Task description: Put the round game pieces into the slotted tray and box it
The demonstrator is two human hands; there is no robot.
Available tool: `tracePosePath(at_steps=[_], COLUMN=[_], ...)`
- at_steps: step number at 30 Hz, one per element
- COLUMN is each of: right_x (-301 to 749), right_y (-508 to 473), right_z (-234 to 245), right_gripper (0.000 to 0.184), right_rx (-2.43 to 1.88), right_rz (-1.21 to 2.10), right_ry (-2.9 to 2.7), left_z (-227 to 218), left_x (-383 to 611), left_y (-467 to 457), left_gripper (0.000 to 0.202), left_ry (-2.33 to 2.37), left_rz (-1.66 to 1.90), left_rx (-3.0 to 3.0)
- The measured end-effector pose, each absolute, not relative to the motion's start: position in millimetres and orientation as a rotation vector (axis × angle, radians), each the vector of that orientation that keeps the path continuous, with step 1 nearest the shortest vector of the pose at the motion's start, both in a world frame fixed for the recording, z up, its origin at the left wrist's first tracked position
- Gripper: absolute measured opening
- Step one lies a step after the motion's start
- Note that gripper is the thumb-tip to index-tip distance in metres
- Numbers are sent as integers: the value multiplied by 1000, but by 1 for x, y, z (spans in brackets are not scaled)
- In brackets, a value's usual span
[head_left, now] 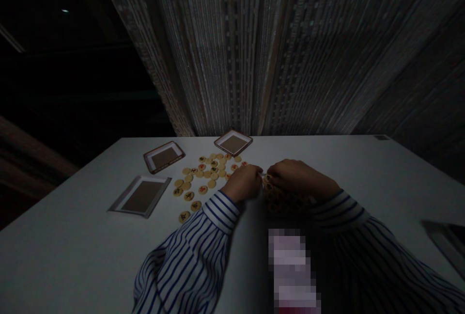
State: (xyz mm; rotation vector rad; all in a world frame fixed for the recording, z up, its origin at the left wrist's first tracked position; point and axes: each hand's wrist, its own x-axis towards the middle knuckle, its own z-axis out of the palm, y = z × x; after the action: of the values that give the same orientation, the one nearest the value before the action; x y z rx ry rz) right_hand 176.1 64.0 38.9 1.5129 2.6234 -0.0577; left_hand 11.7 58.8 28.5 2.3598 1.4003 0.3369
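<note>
Several round wooden game discs [203,174] with red and black characters lie scattered on a white table [90,251]. My left hand [242,182] rests at the right edge of the scatter, fingers curled into a pinch. My right hand [298,177] is beside it, fingers closed, meeting the left at a small disc [265,177]. More discs [279,200] sit bunched under and in front of my right hand, partly hidden. Both sleeves are blue-and-white striped. The scene is dim.
Three shallow rectangular box trays lie on the table: one at the left front [141,196], one behind it [164,157], one at the back middle [233,143]. A striped curtain [276,47] hangs behind the table. A dark object [445,239] sits at the right edge.
</note>
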Motion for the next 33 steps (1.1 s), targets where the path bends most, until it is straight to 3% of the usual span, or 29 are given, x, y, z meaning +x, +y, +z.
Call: tracePosePath(at_steps=[33], right_x=[177], right_y=[67], right_z=[31], right_gripper=[29], right_rx=[1490], right_rz=[-51], right_ry=[2676], left_z=[29], left_x=[12], left_y=[60], left_gripper=[33], left_ry=[1394], left_rz=[278], left_rx=[2439])
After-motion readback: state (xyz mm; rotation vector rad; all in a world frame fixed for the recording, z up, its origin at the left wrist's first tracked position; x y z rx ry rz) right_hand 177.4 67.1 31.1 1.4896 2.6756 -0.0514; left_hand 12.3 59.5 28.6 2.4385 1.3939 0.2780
